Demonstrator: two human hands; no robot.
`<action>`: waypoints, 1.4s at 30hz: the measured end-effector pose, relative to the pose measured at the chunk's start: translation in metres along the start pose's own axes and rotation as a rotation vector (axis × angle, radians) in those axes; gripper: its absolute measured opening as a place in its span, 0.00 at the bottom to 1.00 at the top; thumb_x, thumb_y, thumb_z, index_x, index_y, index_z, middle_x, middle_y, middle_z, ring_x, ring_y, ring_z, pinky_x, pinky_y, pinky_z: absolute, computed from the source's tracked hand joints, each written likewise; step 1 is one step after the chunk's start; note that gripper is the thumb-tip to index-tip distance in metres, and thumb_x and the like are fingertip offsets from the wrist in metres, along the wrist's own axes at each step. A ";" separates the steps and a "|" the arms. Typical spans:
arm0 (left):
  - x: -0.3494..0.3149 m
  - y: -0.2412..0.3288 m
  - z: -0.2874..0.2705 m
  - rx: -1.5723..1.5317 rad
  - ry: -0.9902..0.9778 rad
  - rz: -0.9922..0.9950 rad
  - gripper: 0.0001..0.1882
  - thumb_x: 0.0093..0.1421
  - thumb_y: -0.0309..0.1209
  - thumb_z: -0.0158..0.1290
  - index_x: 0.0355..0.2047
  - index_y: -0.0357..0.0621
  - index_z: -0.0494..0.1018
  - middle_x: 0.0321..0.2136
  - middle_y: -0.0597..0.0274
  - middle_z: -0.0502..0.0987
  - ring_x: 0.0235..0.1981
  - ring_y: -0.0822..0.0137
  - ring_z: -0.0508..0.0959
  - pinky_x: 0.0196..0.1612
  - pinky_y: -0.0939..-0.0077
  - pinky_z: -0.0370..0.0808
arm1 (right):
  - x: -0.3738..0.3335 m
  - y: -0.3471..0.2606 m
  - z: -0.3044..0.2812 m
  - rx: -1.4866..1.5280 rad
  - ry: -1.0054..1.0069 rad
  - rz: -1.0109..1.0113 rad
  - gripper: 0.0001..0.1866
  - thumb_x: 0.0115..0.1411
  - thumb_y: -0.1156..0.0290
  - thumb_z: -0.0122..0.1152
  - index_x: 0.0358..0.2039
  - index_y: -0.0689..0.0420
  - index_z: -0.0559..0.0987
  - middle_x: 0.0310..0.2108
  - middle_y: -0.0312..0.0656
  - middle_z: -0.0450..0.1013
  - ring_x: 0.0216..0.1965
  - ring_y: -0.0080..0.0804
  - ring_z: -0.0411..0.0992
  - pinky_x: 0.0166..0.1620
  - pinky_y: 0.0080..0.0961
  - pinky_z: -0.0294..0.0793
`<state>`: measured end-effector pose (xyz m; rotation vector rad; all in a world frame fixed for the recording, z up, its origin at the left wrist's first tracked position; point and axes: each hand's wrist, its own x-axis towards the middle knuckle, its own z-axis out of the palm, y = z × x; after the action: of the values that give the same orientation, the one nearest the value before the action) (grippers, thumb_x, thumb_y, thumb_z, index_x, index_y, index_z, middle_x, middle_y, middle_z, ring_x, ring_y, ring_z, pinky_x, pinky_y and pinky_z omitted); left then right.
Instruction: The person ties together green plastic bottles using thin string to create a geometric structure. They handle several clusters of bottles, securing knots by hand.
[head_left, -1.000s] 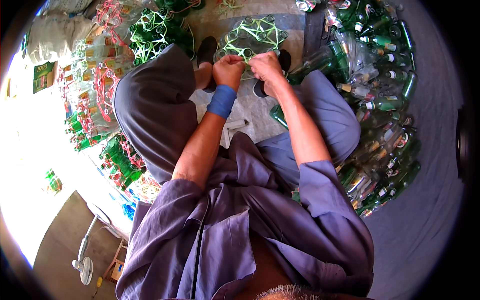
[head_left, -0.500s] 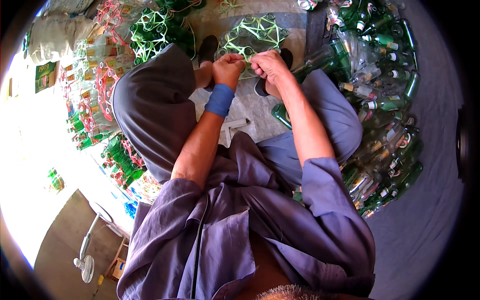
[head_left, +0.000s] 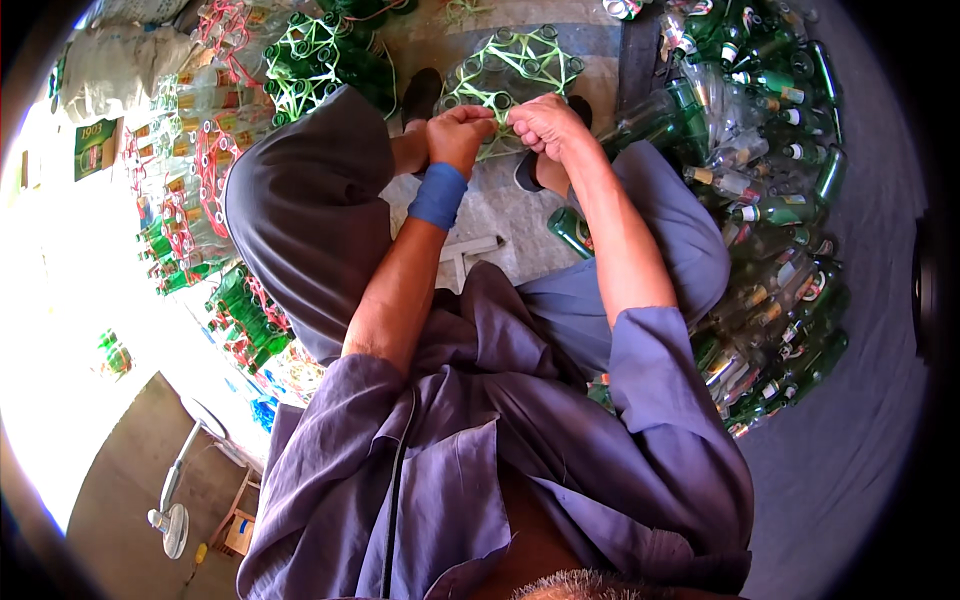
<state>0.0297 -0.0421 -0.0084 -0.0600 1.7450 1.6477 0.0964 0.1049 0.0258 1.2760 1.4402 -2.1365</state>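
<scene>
Between my feet stands a bundle of clear glass bottles (head_left: 503, 78), upright, their necks laced together with light green plastic twine (head_left: 549, 48). At its near edge my left hand (head_left: 459, 138) is closed in a pinch on the twine. Close to its right, my right hand (head_left: 549, 126) also pinches the twine, fingers curled in. A short stretch of twine shows between the two hands; the fingertips partly hide it. Nearer to me, a green bottle (head_left: 570, 231) lies on the floor beside my right leg.
A pale T-shaped piece (head_left: 472, 247) lies between my legs. Loose green and clear bottles (head_left: 775, 208) are heaped on the right. On the left stand bottle bundles tied with red twine (head_left: 213, 165) and a green bundle (head_left: 305, 65). A fan (head_left: 173, 530) stands at lower left.
My right hand has moved slightly right, a little farther from the left. Both hands keep their pinch on the twine. The whole view has shifted slightly.
</scene>
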 end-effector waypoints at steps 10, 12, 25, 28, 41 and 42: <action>0.006 -0.007 -0.003 0.132 -0.019 0.084 0.09 0.49 0.21 0.59 0.33 0.33 0.77 0.27 0.63 0.79 0.26 0.75 0.76 0.31 0.84 0.72 | -0.011 0.009 0.015 0.066 0.107 -0.113 0.09 0.49 0.75 0.63 0.14 0.59 0.76 0.12 0.35 0.70 0.11 0.18 0.63 0.13 0.17 0.56; 0.006 -0.006 -0.003 0.166 -0.008 0.093 0.10 0.49 0.21 0.59 0.33 0.33 0.77 0.27 0.63 0.79 0.26 0.75 0.75 0.31 0.84 0.71 | -0.013 0.007 0.016 0.096 0.109 -0.087 0.09 0.49 0.75 0.63 0.15 0.59 0.76 0.13 0.36 0.70 0.12 0.18 0.63 0.13 0.17 0.56; 0.004 0.000 -0.002 0.155 -0.024 0.095 0.09 0.48 0.21 0.60 0.31 0.33 0.78 0.26 0.62 0.79 0.25 0.75 0.76 0.30 0.83 0.72 | 0.003 0.001 0.001 -0.031 -0.031 -0.002 0.10 0.52 0.74 0.60 0.16 0.55 0.72 0.14 0.30 0.65 0.12 0.14 0.59 0.13 0.14 0.50; 0.005 0.001 -0.001 0.155 -0.037 0.089 0.08 0.48 0.20 0.59 0.31 0.33 0.78 0.26 0.62 0.79 0.25 0.75 0.76 0.30 0.83 0.72 | 0.005 -0.001 0.000 -0.064 -0.044 -0.025 0.12 0.48 0.74 0.60 0.11 0.56 0.71 0.11 0.34 0.65 0.10 0.20 0.60 0.12 0.19 0.53; 0.005 0.008 -0.005 0.115 -0.111 0.045 0.10 0.48 0.20 0.59 0.33 0.32 0.78 0.27 0.60 0.80 0.26 0.74 0.77 0.32 0.82 0.73 | 0.011 -0.015 -0.004 -0.260 -0.133 0.030 0.11 0.46 0.75 0.56 0.10 0.56 0.69 0.10 0.32 0.64 0.10 0.19 0.58 0.13 0.20 0.52; 0.005 0.007 -0.004 0.114 -0.112 0.044 0.10 0.48 0.20 0.59 0.33 0.32 0.78 0.27 0.60 0.80 0.26 0.74 0.77 0.32 0.82 0.73 | 0.011 -0.015 -0.005 -0.239 -0.148 0.042 0.11 0.46 0.75 0.56 0.10 0.56 0.69 0.10 0.32 0.64 0.10 0.19 0.58 0.13 0.19 0.52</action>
<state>0.0206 -0.0419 -0.0052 0.1226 1.7619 1.5488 0.0832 0.1184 0.0256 1.0305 1.5360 -1.9185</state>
